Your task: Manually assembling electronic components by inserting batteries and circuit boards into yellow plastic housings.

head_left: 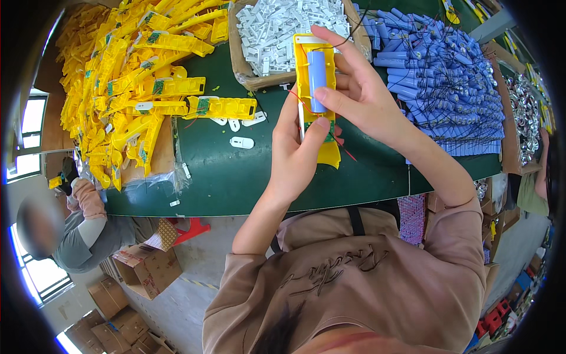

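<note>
Over the table's near side I hold a yellow plastic housing [328, 156] upright, its hollow side facing me. A blue cylindrical battery [317, 68] lies lengthwise in its channel. My left hand [290, 147] is closed round the lower left side, thumb at the green circuit board near the battery's lower end. My right hand [371, 100] rests its thumb on the battery, its index finger stretches to the housing's top end, and the other fingers curl behind the right edge. A white strip crosses the top end. Thin red and black wires stick out around the housing.
Yellow housings [171, 87] with circuit boards pile up at left. A carton [259, 81] of small white plastic parts stands behind my hands. Blue batteries [436, 82] with black wires are stacked at right. Loose white pieces [242, 143] lie on the green table [218, 183]. Another person [88, 236] sits at left.
</note>
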